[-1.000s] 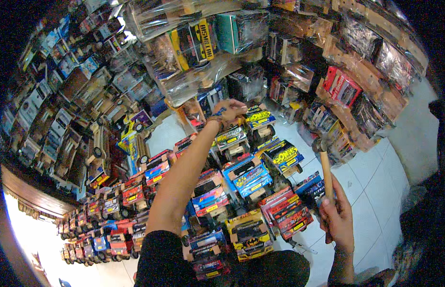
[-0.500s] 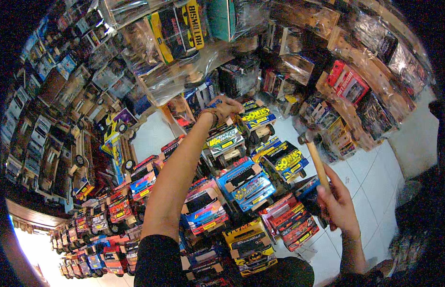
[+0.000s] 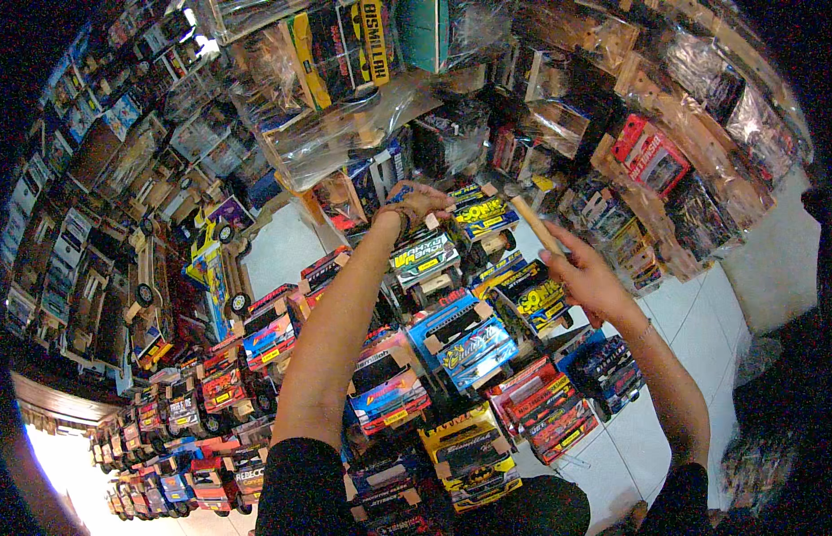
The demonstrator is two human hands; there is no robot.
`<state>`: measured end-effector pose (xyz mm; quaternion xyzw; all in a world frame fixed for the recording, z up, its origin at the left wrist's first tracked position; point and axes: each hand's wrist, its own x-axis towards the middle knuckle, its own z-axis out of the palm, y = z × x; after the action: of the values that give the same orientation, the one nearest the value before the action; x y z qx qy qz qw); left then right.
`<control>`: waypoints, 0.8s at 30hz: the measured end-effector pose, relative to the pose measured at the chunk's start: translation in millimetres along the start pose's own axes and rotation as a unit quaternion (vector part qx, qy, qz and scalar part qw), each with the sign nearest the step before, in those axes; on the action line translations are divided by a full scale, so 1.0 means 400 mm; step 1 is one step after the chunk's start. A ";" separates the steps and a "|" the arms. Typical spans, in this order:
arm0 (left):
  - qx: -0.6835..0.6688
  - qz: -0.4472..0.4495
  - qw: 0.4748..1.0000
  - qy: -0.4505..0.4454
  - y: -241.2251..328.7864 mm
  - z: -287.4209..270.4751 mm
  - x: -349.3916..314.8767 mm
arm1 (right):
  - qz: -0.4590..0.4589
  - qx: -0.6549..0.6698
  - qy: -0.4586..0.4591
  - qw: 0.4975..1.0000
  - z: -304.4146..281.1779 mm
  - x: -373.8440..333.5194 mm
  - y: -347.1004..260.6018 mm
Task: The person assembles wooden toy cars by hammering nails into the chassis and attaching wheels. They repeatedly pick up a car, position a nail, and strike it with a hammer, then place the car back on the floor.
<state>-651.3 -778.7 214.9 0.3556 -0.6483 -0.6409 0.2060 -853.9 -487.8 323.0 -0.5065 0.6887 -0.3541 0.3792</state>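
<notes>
My left hand [image 3: 419, 202] reaches far forward, its fingers closed at the edge of a yellow-and-blue toy truck [image 3: 489, 216]. Whatever is pinched at the fingertips is too small to make out. In my right hand [image 3: 588, 275] is a hammer [image 3: 536, 223], gripped by its light wooden handle, which points up and left toward that truck. The hammer's head cannot be made out clearly. Below my left hand stands a white-and-green toy truck [image 3: 425, 255]. Another yellow-and-blue truck [image 3: 537, 299] is just below my right hand.
More toy trucks crowd the tiled floor [image 3: 693, 335], including a blue one [image 3: 465, 344], a red one [image 3: 543, 409] and a yellow one [image 3: 471, 456]. Rows of trucks stretch lower left. Plastic-wrapped stacks [image 3: 336, 134] rise at the back, with a red wrapped truck [image 3: 650, 154] at right.
My right hand has swung the hammer up and left, closer to my left hand. A dark blue truck formerly behind the right hand now shows. My left hand stays nearly in place.
</notes>
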 end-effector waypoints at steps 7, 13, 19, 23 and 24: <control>0.048 -0.020 0.998 -0.042 -0.013 -0.011 0.029 | -0.012 -0.060 -0.020 0.998 0.018 0.078 0.033; 0.034 0.011 0.999 -0.035 -0.011 -0.010 0.010 | -0.158 -0.186 0.035 0.969 0.031 0.133 0.062; 0.119 -0.012 0.993 -0.017 0.033 -0.004 -0.013 | -0.272 -0.283 0.065 0.917 0.029 0.162 0.018; 0.075 -0.026 0.996 -0.025 0.028 -0.003 -0.014 | -0.191 -0.350 0.021 0.917 0.022 0.158 -0.042; 0.049 -0.028 0.998 -0.038 0.022 -0.005 -0.009 | -0.209 -0.345 0.018 0.915 0.021 0.159 -0.056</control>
<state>-649.3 -778.1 224.3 0.3583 -0.6762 -0.6271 0.1455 -849.6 -555.5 328.1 -0.7320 0.6530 -0.1743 0.0856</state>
